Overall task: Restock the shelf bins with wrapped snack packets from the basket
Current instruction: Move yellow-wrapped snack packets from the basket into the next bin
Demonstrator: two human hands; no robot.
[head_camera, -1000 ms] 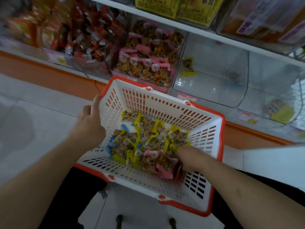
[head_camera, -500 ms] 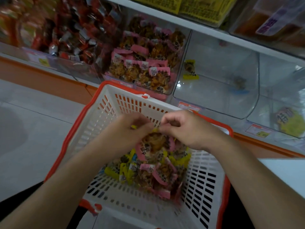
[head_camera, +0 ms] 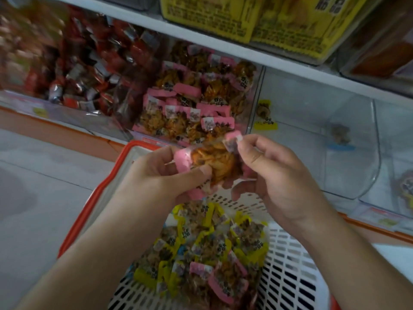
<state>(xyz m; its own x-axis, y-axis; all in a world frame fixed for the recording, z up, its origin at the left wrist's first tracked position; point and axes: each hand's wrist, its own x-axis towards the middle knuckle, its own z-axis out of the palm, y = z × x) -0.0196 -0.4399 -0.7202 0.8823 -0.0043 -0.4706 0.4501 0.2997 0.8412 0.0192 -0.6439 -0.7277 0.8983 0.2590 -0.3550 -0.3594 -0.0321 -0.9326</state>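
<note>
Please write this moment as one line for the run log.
stage: sorting | left hand: holds pink packets | right hand: pinches same | basket: yellow and pink packets remain

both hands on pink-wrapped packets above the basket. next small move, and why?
Probably carry the pink-wrapped packets forward and drop them into the bin of pink packets just beyond the basket. Both the left hand and right hand hold them, the wrappers match that bin's stock, and the clear bin to its right holds a yellow-wrapped packet.
</note>
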